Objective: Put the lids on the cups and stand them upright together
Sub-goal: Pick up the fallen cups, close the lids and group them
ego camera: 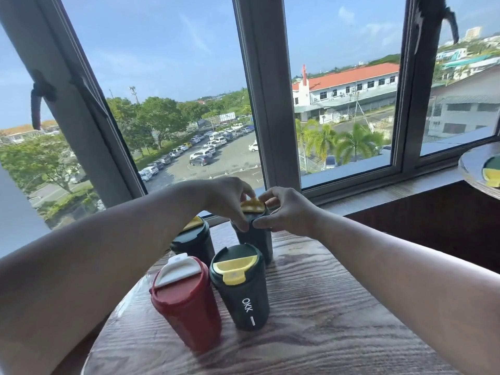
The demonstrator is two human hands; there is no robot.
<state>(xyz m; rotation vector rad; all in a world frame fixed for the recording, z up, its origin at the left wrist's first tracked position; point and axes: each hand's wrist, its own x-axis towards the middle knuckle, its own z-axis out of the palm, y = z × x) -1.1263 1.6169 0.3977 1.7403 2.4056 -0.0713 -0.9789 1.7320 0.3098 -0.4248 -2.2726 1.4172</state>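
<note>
The head view shows 4 lidded cups standing upright and close together on a round wooden table [338, 320]. A red cup [189, 312] with a white flap is near left, and a dark green OKK cup [243, 296] stands just beside it. Behind them are the far left cup [194, 246] and the far right cup [258, 243]. The left hand [232, 203] and right hand [288, 212] both pinch the far right cup's yellow-flapped lid [253, 206], fingers curled at its rim. A spare lid [491, 173] lies on a side table [468, 165] at the right edge.
</note>
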